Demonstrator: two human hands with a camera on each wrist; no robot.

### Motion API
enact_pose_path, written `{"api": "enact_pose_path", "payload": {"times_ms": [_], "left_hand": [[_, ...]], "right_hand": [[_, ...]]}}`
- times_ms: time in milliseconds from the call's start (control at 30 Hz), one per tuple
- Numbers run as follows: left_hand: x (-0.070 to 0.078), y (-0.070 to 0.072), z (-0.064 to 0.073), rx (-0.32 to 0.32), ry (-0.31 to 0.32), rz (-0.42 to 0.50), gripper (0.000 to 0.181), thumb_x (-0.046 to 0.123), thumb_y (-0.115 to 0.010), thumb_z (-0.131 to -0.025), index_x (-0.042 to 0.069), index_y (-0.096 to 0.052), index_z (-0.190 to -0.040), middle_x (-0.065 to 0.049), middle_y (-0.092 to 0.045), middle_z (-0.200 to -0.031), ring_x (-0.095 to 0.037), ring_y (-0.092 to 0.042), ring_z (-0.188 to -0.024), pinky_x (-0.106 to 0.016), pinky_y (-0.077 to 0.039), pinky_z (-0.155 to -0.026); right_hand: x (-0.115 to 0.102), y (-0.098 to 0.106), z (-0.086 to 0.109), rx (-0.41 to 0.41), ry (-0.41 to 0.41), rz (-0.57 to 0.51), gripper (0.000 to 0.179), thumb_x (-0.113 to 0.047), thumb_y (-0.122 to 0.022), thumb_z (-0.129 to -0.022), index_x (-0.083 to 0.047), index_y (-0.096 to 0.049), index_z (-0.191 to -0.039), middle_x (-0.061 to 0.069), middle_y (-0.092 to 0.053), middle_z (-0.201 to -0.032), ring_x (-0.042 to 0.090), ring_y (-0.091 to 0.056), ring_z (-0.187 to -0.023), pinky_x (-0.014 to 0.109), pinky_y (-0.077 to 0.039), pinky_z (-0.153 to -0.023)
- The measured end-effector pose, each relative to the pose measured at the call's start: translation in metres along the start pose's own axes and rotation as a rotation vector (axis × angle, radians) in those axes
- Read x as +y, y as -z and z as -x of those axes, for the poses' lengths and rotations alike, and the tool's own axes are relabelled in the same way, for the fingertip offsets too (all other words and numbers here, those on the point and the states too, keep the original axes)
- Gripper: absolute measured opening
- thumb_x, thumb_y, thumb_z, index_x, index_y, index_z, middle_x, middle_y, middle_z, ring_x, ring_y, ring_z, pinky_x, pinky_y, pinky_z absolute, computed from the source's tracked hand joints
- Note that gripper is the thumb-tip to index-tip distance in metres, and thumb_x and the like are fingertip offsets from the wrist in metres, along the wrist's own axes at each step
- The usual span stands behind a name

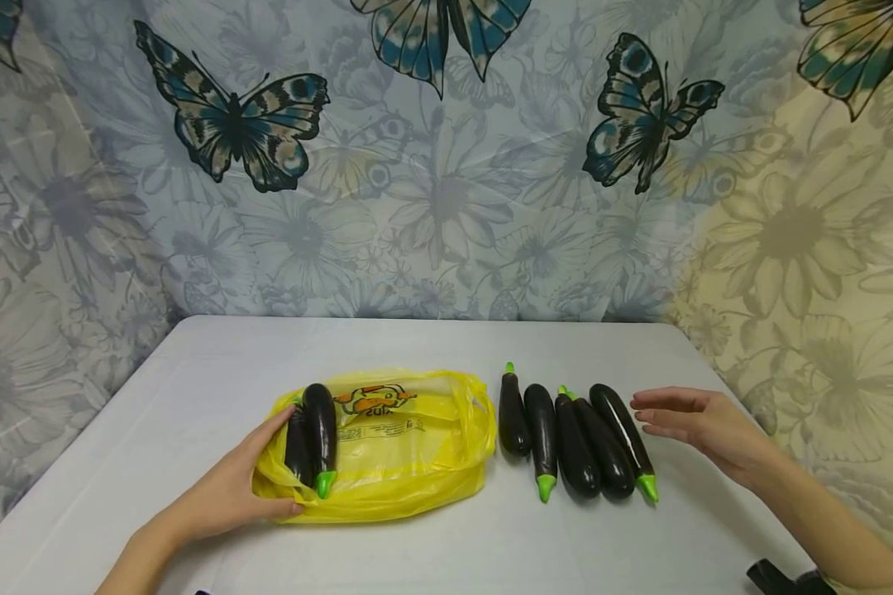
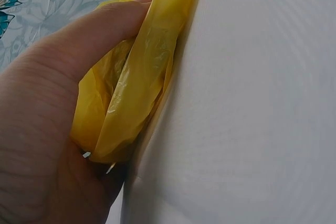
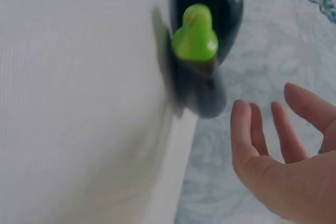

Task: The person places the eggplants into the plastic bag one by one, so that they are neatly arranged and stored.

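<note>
A yellow plastic bag lies on the table with two dark eggplants side by side at its left end. My left hand grips that end of the bag, thumb along the near edge and fingers at the far side. In the left wrist view the thumb presses on the bag's yellow folds; the other fingers are mostly hidden. Right of the bag lie several more eggplants in a row. My right hand hovers just right of the rightmost eggplant, fingers loosely extended, touching nothing.
A white-covered table carries everything. Behind it hangs a curtain with butterflies and flowers. A black object shows at the lower right edge, by the right forearm.
</note>
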State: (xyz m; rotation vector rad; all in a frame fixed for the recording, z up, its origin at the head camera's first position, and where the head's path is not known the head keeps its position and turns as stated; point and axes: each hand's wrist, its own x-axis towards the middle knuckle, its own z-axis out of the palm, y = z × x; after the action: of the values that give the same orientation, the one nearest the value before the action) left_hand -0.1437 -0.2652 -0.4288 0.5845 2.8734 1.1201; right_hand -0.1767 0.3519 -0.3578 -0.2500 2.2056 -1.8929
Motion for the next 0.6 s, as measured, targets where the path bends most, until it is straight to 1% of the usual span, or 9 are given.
{"api": "enact_pose_path", "payload": {"times_ms": [100, 267, 367, 467, 533, 600], "left_hand": [[-0.001, 0.0, -0.001, 0.002, -0.006, 0.0, 0.118, 0.055, -0.085, -0.069, 0.022, -0.017, -0.159, -0.019, -0.025, -0.157, -0.046, -0.026, -0.139, -0.068, -0.028, -0.103], [-0.001, 0.0, -0.001, 0.005, -0.008, 0.004, 0.118, 0.055, -0.085, -0.068, 0.021, -0.017, -0.159, -0.019, -0.025, -0.157, -0.046, -0.026, -0.139, -0.068, -0.028, -0.104], [-0.001, -0.001, -0.001, 0.006, -0.006, 0.003, 0.118, 0.055, -0.085, -0.069, 0.021, -0.017, -0.159, -0.019, -0.025, -0.157, -0.046, -0.026, -0.139, -0.068, -0.028, -0.103], [0.0, -0.001, -0.001, 0.001, -0.005, 0.008, 0.118, 0.055, -0.085, -0.069, 0.021, -0.017, -0.159, -0.02, -0.025, -0.157, -0.046, -0.026, -0.139, -0.069, -0.028, -0.103], [0.0, -0.001, -0.001, 0.0, -0.002, 0.006, 0.117, 0.055, -0.085, -0.069, 0.022, -0.017, -0.159, -0.02, -0.025, -0.156, -0.047, -0.026, -0.138, -0.069, -0.028, -0.103], [0.0, -0.001, -0.001, 0.001, -0.002, 0.006, 0.117, 0.055, -0.085, -0.069, 0.022, -0.017, -0.159, -0.021, -0.025, -0.156, -0.047, -0.027, -0.138, -0.069, -0.028, -0.102]], "right_hand": [[0.005, 0.004, -0.005, 0.02, -0.013, -0.041, 0.034, 0.004, -0.062, -0.094, 0.013, -0.058, -0.126, 0.007, -0.067, -0.117, 0.018, -0.065, -0.106, 0.036, -0.053, -0.089], [0.009, 0.009, -0.01, 0.054, -0.059, -0.087, 0.033, 0.003, -0.064, -0.093, 0.008, -0.062, -0.125, 0.001, -0.068, -0.113, 0.017, -0.065, -0.105, 0.037, -0.054, -0.088], [0.01, 0.012, -0.012, 0.048, -0.057, -0.055, 0.032, 0.002, -0.063, -0.094, 0.004, -0.063, -0.125, -0.002, -0.068, -0.113, 0.015, -0.064, -0.107, 0.038, -0.054, -0.088], [0.01, 0.015, -0.013, 0.031, -0.053, -0.012, 0.031, 0.0, -0.062, -0.095, 0.001, -0.063, -0.126, -0.003, -0.067, -0.114, 0.014, -0.063, -0.108, 0.038, -0.054, -0.087], [0.01, 0.016, -0.015, 0.013, -0.063, -0.009, 0.033, -0.001, -0.062, -0.095, 0.001, -0.061, -0.128, -0.002, -0.065, -0.117, 0.015, -0.062, -0.11, 0.039, -0.054, -0.088], [0.011, 0.016, -0.017, -0.002, -0.079, -0.015, 0.037, -0.002, -0.062, -0.096, 0.005, -0.057, -0.132, 0.002, -0.063, -0.121, 0.017, -0.062, -0.111, 0.041, -0.053, -0.089]]}}
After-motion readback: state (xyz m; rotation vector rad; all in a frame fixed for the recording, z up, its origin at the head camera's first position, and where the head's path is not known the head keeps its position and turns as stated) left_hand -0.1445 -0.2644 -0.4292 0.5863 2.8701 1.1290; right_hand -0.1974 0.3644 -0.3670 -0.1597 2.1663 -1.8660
